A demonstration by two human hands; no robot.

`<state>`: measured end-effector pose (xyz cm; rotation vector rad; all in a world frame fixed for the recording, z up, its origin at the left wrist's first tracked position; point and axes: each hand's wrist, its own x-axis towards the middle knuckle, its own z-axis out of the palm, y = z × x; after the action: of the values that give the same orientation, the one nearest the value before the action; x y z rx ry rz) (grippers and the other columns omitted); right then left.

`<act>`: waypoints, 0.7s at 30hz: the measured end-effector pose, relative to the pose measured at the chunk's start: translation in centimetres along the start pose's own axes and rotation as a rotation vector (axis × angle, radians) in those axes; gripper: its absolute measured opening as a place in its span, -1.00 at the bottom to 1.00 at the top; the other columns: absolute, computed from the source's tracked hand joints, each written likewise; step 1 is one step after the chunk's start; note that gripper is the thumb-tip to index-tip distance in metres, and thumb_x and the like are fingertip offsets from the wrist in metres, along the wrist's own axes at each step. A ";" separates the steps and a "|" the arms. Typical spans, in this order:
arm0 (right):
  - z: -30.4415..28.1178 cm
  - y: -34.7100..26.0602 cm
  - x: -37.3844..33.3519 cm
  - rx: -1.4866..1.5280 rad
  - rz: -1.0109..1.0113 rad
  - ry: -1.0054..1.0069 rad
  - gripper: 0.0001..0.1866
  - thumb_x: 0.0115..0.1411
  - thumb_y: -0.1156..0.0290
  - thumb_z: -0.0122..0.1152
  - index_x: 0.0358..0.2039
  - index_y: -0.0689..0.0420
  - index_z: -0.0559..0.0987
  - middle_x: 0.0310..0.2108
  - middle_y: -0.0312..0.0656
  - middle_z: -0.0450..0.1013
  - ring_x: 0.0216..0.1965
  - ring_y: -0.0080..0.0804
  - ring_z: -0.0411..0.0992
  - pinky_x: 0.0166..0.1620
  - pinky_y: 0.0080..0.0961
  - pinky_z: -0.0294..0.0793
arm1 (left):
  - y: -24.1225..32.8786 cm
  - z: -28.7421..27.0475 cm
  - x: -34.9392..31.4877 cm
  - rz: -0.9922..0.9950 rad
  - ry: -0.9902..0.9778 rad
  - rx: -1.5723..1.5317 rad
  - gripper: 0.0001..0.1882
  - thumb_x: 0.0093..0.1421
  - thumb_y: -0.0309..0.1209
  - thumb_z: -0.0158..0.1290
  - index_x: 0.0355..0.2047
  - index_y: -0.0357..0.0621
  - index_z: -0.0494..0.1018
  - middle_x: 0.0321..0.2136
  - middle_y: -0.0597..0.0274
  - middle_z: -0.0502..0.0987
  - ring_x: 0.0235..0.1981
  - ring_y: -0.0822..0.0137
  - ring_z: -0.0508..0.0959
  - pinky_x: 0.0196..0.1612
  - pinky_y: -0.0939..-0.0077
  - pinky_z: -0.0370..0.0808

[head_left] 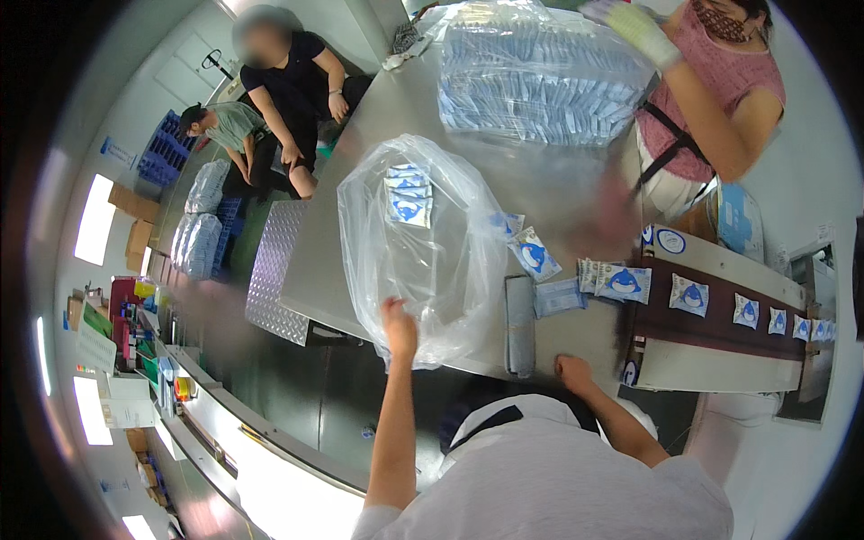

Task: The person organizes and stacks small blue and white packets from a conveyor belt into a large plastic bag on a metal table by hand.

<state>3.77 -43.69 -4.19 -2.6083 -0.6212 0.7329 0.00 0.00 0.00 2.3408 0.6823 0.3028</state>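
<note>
Head view: here's the clear bag [454, 283] across the surface's [317, 243] near edge, long axis running away toward the far edge! Left hand [399, 328] is nearer, curled at its near end; whether it pinches film, I can't tell. Bagged packets [409, 196] lie straight beyond it. Right hand [573, 371], loosely curled, grip unclear, sits by the near edge, loose packets [535, 255] farther in, right of the bag.

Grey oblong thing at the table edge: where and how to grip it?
Likely across its narrow width at the near end, coming from the person's side: the grey oblong thing points lengthwise toward them, and a packet lies right of its far half.
</note>
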 end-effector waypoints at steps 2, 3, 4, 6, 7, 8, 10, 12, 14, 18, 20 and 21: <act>0.2 0.2 0.7 -0.103 0.045 0.058 -0.85 0.01 0.36 0.04 -0.42 0.08 0.53 -0.48 0.01 0.48 -0.38 0.02 0.46 -0.31 -0.10 0.41 | 1.3 3.4 2.9 0.275 -0.238 0.426 -0.40 0.06 -0.47 -0.05 0.14 -0.31 0.12 0.18 -0.06 0.20 0.19 -0.08 0.17 0.23 0.19 0.13; 1.4 -1.2 -1.7 -0.083 0.081 0.029 -0.85 0.01 0.36 0.04 -0.42 0.08 0.53 -0.48 0.01 0.48 -0.38 0.02 0.46 -0.31 -0.10 0.41 | 1.1 4.3 2.1 0.362 -0.355 0.584 -0.40 0.07 -0.46 -0.06 0.15 -0.30 0.12 0.19 -0.05 0.18 0.20 -0.09 0.15 0.23 0.16 0.14; 1.3 -0.9 -1.6 -0.117 0.066 0.084 -0.85 0.01 0.37 0.04 -0.42 0.10 0.54 -0.47 0.01 0.48 -0.38 0.01 0.46 -0.32 -0.10 0.42 | 1.0 4.7 1.7 0.455 -0.445 0.702 -0.41 0.09 -0.45 -0.07 0.16 -0.29 0.12 0.20 -0.05 0.16 0.21 -0.10 0.14 0.22 0.12 0.14; 1.6 -1.6 -0.5 -0.137 0.086 0.155 -0.85 0.01 0.38 0.04 -0.43 0.11 0.54 -0.46 0.02 0.48 -0.38 0.01 0.46 -0.32 -0.10 0.42 | 1.7 5.9 1.7 0.198 -0.561 0.532 -0.36 0.14 -0.37 -0.11 0.24 -0.20 0.04 0.27 -0.02 0.03 0.27 -0.11 0.03 0.24 0.02 0.10; 1.3 -2.1 0.2 -0.179 0.097 0.114 -0.85 0.02 0.38 0.03 -0.42 0.11 0.54 -0.44 0.01 0.50 -0.36 -0.02 0.47 -0.31 -0.11 0.42 | 1.5 6.1 1.5 0.224 -0.578 0.525 -0.36 0.14 -0.37 -0.11 0.24 -0.20 0.04 0.27 -0.02 0.03 0.27 -0.11 0.03 0.24 0.02 0.10; 1.1 -2.7 0.7 -0.220 0.107 0.070 -0.84 0.03 0.38 0.02 -0.42 0.11 0.54 -0.42 0.00 0.51 -0.34 -0.04 0.48 -0.30 -0.11 0.43 | 1.3 6.1 1.2 0.184 -0.588 0.526 -0.34 0.15 -0.35 -0.12 0.27 -0.16 0.00 0.30 0.00 -0.03 0.30 -0.11 -0.02 0.24 -0.02 0.07; 1.2 -3.2 1.0 -0.283 0.167 0.041 -0.84 0.04 0.39 0.02 -0.42 0.12 0.55 -0.40 -0.01 0.51 -0.32 -0.06 0.49 -0.28 -0.11 0.42 | 0.8 6.5 0.2 0.155 -0.596 0.524 -0.31 0.16 -0.31 -0.13 0.29 -0.14 -0.05 0.33 0.02 -0.13 0.32 -0.10 -0.10 0.25 -0.03 0.04; 1.4 -3.6 0.9 -0.345 0.208 -0.004 -0.84 0.05 0.40 0.01 -0.41 0.13 0.55 -0.38 -0.02 0.52 -0.29 -0.08 0.50 -0.26 -0.10 0.42 | 0.2 6.7 0.3 0.168 -0.589 0.497 -0.31 0.15 -0.31 -0.13 0.29 -0.14 -0.03 0.33 0.02 -0.13 0.32 -0.10 -0.10 0.25 -0.03 0.05; 1.2 -3.6 0.4 -0.391 0.192 0.013 -0.83 0.06 0.42 0.00 -0.38 0.15 0.55 -0.36 -0.03 0.52 -0.26 -0.10 0.50 -0.23 -0.09 0.41 | 0.8 7.3 -0.4 0.159 -0.590 0.476 -0.32 0.13 -0.33 -0.12 0.28 -0.15 0.00 0.33 0.02 -0.13 0.32 -0.10 -0.08 0.24 -0.03 0.06; 0.0 -4.0 0.8 -0.313 0.226 0.001 -0.81 0.05 0.38 0.02 -0.38 0.13 0.57 -0.38 -0.04 0.54 -0.26 -0.14 0.51 -0.21 -0.11 0.44 | 2.1 6.5 -0.1 0.167 -0.598 0.473 -0.33 0.12 -0.35 -0.13 0.27 -0.16 0.01 0.33 0.02 -0.12 0.31 -0.10 -0.04 0.23 -0.04 0.08; -0.4 -4.3 0.8 -0.281 0.229 -0.036 -0.82 0.05 0.43 0.01 -0.37 0.19 0.54 -0.33 0.02 0.52 -0.24 -0.07 0.49 -0.18 -0.08 0.43 | 1.6 5.9 -0.2 0.154 -0.641 0.466 -0.34 0.11 -0.37 -0.14 0.26 -0.13 0.04 0.32 0.05 -0.11 0.30 -0.09 -0.03 0.22 -0.08 0.09; -0.4 -4.2 0.9 -0.283 0.212 -0.028 -0.82 0.05 0.43 0.01 -0.37 0.19 0.54 -0.33 0.02 0.52 -0.24 -0.07 0.49 -0.18 -0.08 0.43 | 1.5 5.5 -0.3 0.148 -0.623 0.469 -0.34 0.11 -0.37 -0.14 0.26 -0.13 0.04 0.32 0.05 -0.11 0.30 -0.09 -0.03 0.22 -0.08 0.09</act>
<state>3.37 -39.81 -2.30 -2.9639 -0.4907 0.7967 2.44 -4.05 -3.14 2.7148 0.2863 -0.5690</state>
